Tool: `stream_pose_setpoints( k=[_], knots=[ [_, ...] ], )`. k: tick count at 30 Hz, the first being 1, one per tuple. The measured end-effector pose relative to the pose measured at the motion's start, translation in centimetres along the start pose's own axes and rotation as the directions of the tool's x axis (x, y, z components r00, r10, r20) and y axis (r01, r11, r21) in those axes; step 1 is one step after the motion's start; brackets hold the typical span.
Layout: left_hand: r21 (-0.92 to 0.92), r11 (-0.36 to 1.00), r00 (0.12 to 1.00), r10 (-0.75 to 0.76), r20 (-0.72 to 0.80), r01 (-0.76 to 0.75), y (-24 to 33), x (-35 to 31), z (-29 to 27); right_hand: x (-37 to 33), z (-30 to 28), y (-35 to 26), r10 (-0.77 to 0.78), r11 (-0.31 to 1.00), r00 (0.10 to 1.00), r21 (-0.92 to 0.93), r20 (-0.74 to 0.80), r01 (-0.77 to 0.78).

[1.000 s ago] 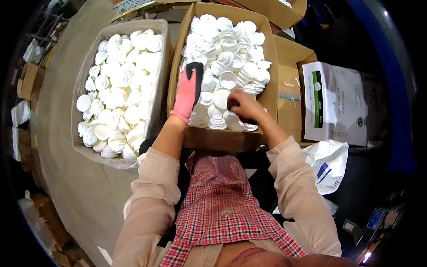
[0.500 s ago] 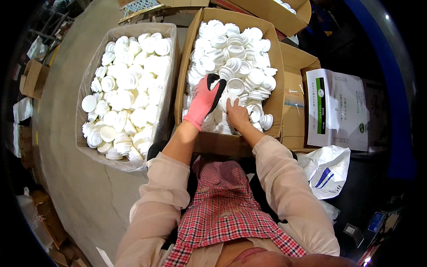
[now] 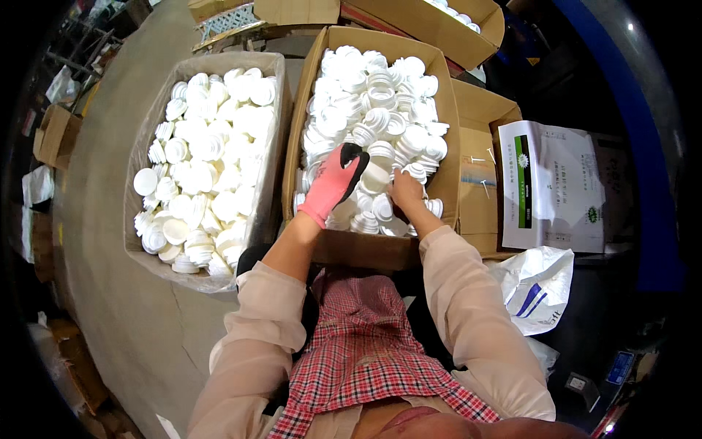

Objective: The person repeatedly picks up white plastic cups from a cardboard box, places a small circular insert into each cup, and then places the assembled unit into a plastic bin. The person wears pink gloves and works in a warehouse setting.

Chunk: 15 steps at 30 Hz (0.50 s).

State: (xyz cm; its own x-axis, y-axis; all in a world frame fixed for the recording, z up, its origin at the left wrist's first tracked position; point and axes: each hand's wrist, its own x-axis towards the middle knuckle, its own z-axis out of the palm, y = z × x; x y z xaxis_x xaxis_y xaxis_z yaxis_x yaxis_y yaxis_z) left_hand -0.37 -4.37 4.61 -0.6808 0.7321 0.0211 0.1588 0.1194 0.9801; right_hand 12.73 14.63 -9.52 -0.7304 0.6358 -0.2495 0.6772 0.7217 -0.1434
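My left hand [image 3: 330, 183], in a pink glove with black fingers, is over the near part of the middle cardboard box [image 3: 365, 250]. Its fingers are curled closed at the edge of a round white plastic cap [image 3: 375, 178], whose flat face shows. Bare and just to the right, my right hand [image 3: 406, 193] has its fingers bent down among the heaped caps [image 3: 380, 95]. Whatever its fingertips grip is hidden. Many of the caps have ridged, stepped sides, and they lie every way up.
On the left stands a plastic-lined box [image 3: 179, 275] heaped with similar caps. A cardboard tray [image 3: 479, 212] with a few thin white pieces is to the right, beside a printed white carton sheet [image 3: 563, 183] and a white plastic bag [image 3: 537, 289]. Another box [image 3: 468, 47] stands behind.
My right hand has drawn its extended index finger off the cap's face and moved slightly right and down, fingers now bent. My left hand keeps its curled grip. The whole view has shifted slightly.
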Motion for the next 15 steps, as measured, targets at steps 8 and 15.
stream_pose_setpoints(
  k=[8,15],
  knots=[
    [0.045,0.999,0.999,-0.028,0.046,0.026,0.3,0.4,-0.2,1.0,0.3,-1.0,-0.070,0.997,0.981,0.015,-0.183,0.074],
    [-0.412,0.911,0.996,-0.052,-0.078,0.015,-1.0,1.4,-2.1,-2.4,-14.7,-0.8,-0.354,0.735,0.908,0.533,-0.225,0.419]
  ],
)
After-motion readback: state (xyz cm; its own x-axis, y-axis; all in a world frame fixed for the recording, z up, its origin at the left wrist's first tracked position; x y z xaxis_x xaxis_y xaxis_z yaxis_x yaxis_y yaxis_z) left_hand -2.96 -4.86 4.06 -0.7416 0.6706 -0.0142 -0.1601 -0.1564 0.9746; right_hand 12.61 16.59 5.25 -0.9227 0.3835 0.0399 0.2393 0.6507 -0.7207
